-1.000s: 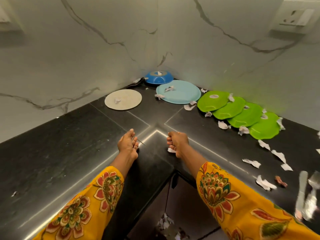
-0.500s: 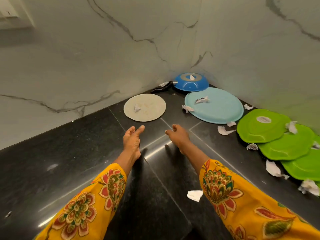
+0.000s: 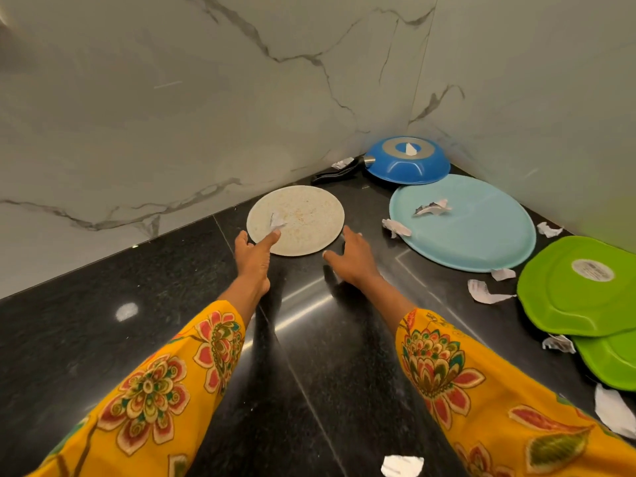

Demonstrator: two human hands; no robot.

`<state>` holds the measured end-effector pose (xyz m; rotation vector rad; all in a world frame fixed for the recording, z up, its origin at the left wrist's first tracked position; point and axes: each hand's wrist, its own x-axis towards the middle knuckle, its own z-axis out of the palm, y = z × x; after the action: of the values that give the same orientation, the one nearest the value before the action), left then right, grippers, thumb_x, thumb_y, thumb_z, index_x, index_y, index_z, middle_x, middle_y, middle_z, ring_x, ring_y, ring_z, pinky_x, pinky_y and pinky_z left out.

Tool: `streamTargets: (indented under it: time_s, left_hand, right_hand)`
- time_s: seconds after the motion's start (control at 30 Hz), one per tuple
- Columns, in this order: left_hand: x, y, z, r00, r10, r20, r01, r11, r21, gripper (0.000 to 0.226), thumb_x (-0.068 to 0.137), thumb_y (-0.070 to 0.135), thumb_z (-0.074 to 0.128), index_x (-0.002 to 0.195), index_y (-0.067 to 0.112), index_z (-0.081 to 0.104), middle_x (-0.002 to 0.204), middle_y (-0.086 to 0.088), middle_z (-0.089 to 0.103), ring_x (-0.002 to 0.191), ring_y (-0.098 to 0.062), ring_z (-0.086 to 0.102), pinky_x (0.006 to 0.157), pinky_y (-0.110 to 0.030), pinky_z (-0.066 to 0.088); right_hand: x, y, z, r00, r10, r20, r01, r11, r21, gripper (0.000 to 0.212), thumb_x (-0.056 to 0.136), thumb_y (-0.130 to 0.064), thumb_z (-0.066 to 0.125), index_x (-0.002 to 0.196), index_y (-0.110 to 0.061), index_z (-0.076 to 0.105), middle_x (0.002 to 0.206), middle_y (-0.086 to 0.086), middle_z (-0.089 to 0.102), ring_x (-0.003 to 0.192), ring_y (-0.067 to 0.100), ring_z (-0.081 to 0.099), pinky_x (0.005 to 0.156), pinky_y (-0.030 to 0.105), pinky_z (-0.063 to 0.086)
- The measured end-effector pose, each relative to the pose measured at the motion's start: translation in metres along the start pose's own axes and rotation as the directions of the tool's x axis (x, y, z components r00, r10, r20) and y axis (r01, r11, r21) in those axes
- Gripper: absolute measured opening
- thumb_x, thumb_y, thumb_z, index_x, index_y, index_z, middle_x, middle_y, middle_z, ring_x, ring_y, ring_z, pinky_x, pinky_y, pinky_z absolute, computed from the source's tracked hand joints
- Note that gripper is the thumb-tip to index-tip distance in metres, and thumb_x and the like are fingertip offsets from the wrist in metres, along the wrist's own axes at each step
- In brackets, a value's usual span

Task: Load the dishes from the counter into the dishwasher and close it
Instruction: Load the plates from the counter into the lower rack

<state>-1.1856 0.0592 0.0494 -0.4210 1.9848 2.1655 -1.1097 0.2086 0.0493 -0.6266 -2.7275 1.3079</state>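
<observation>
Green plates (image 3: 585, 290) cut off rightward

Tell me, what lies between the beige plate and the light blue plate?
In the head view, bare black counter separates beige plate from light blue plate, apart from a paper scrap beside the blue rim.

no readable text anywhere, round sticker (image 3: 592, 269) on the upturned green plate (image 3: 564, 297) bears print too small to read, torn paper scraps (image 3: 432, 207) show only blurred marks
</observation>
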Motion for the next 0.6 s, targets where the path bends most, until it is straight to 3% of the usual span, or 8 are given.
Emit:
streamTargets:
  time_s: [0.1, 0.2, 0.27, 0.37, 0.43, 0.6]
  left_hand:
    - [0.012, 0.003, 0.009, 1.0, -0.015, -0.022, 0.016, 0.999, 0.048, 0.085, 0.082, 0.015, 0.071, 0.149, 0.01, 0.019, 0.15, -0.008, 0.033, 0.135, -0.024, 0.036, 0.104, -0.026, 0.029]
    - [0.025, 0.008, 0.015, 0.999, -0.04, -0.021, 0.041, 0.994, 0.099, 0.081, 0.075, 0.027, 0.076, 0.142, 0.011, 0.033, 0.141, -0.01, 0.044, 0.128, -0.029, 0.043, 0.108, -0.042, 0.037]
    - [0.031, 0.01, 0.019, 0.998, -0.05, -0.044, 0.055, 0.992, 0.118, 0.082, 0.077, 0.029, 0.075, 0.144, 0.011, 0.03, 0.144, -0.009, 0.04, 0.132, -0.03, 0.037, 0.11, -0.044, 0.034]
    - [0.037, 0.01, 0.024, 0.994, -0.077, -0.082, 0.087, 0.988, 0.128, 0.088, 0.079, 0.03, 0.074, 0.147, 0.01, 0.023, 0.151, -0.01, 0.029, 0.139, -0.032, 0.026, 0.113, -0.043, 0.027]
    - [0.037, 0.009, 0.027, 0.987, -0.116, -0.112, 0.128, 0.985, 0.114, 0.087, 0.078, 0.031, 0.073, 0.146, 0.011, 0.024, 0.15, -0.013, 0.029, 0.136, -0.033, 0.03, 0.111, -0.044, 0.031]
    - [0.027, 0.004, 0.03, 0.97, -0.12, -0.21, 0.151, 0.979, 0.139, 0.048, 0.089, 0.017, 0.054, 0.135, 0.011, 0.042, 0.139, -0.014, 0.043, 0.115, -0.031, 0.053, 0.091, -0.039, 0.052]
  right_hand:
    - [0.016, -0.004, 0.0, 1.0, 0.019, 0.009, -0.019, 1.0, 0.017, 0.072, 0.089, -0.029, 0.056, 0.147, -0.008, 0.02, 0.154, 0.011, 0.024, 0.144, 0.034, 0.01, 0.117, 0.042, 0.014]
    - [0.028, -0.005, 0.002, 0.995, 0.095, 0.035, -0.095, 0.995, 0.006, 0.076, 0.095, -0.031, 0.048, 0.151, -0.007, 0.003, 0.159, 0.01, 0.008, 0.146, 0.027, 0.002, 0.118, 0.039, 0.009]
    - [0.032, -0.005, 0.003, 0.993, 0.117, 0.031, -0.116, 0.993, -0.023, 0.075, 0.096, -0.034, 0.044, 0.151, -0.007, 0.0, 0.159, 0.009, 0.006, 0.147, 0.024, 0.001, 0.117, 0.038, 0.008]
    - [0.032, -0.003, 0.003, 0.99, 0.137, 0.012, -0.137, 0.991, 0.0, 0.075, 0.097, -0.037, 0.044, 0.151, -0.009, 0.001, 0.159, 0.008, 0.007, 0.147, 0.021, 0.003, 0.117, 0.038, 0.009]
    - [0.033, 0.0, 0.003, 0.988, 0.153, -0.008, -0.152, 0.986, 0.073, 0.075, 0.096, -0.036, 0.048, 0.151, -0.01, 0.004, 0.158, 0.007, 0.012, 0.147, 0.022, 0.006, 0.117, 0.04, 0.012]
    - [0.025, 0.004, -0.003, 0.967, 0.237, -0.092, -0.194, 0.923, 0.333, 0.068, 0.09, -0.034, 0.057, 0.147, -0.015, 0.024, 0.15, 0.006, 0.034, 0.138, 0.028, 0.032, 0.111, 0.048, 0.032]
